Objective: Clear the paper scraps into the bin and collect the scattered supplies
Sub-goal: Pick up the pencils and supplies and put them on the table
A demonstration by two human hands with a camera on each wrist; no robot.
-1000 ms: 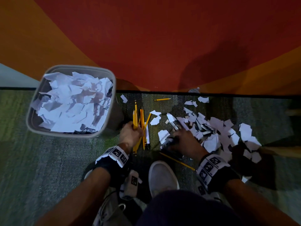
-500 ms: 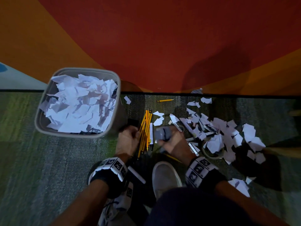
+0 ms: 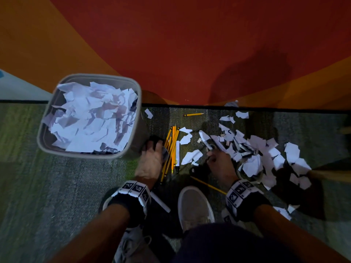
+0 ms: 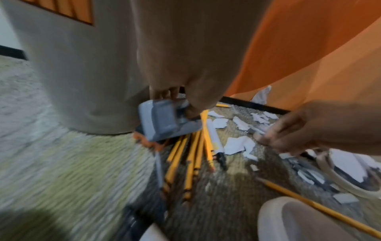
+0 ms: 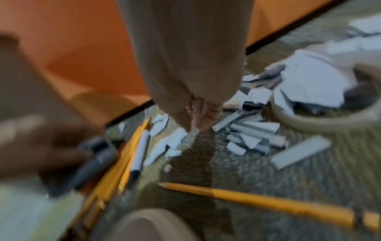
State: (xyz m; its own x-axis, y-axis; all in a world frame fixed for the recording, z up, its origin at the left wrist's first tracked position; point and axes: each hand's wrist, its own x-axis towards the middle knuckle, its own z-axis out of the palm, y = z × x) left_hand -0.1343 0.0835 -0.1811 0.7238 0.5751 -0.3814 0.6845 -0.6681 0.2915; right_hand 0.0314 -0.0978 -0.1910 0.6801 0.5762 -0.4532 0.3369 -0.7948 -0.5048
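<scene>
Torn white paper scraps (image 3: 252, 149) lie strewn over the grey-green carpet (image 3: 57, 186) on the right, near the foot of the red and orange wall (image 3: 190, 44). Some overlap a beige roll of tape (image 3: 252, 175) lying flat, with more scraps inside its ring. Left of the heap, a bundle of yellow pencils (image 3: 171, 149) lies with its long axis running near to far, sharpened tips toward the wall, and a white marker with a black cap (image 3: 177, 154) sits parallel just beside it, cap end near. 1 stray yellow pencil (image 3: 193, 114) lies crosswise by the wall, tip right; another (image 3: 209, 185) slants across the near carpet beside a pale shoe (image 3: 193, 205).

The grey square bin (image 3: 91, 156) stands at the left, heaped almost to its rim with white scraps.

The left hand (image 3: 150, 160) is down between bin and pencils, fingers curled round a grey stapler (image 4: 163, 122) resting on the bundle's far end. The right hand (image 3: 220, 160) reaches into the scraps' left edge with fingertips (image 5: 202, 120) drawn narrow together on the carpet beside silver staple strips (image 5: 247, 128); whether they pinch anything I cannot tell.
</scene>
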